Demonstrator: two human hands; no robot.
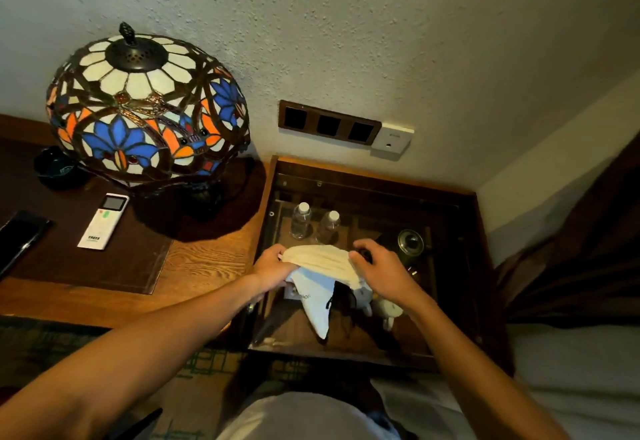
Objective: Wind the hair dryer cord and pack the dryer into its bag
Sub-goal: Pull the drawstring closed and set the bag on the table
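step: closing bag | my left hand [273, 268] at 9 o'clock and right hand [382, 271] at 3 both pinch the cream bag [320, 259] mouth over the glass-topped cabinet [450, 197] | dryer presumably inside (dark shape, cord [341, 301] dangling at 6) | tip: tuck cord before cinching

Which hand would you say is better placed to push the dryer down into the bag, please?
Probably the right hand: its fingers sit by the dark dryer at the bag opening, while the left hand holds the bag's far edge.
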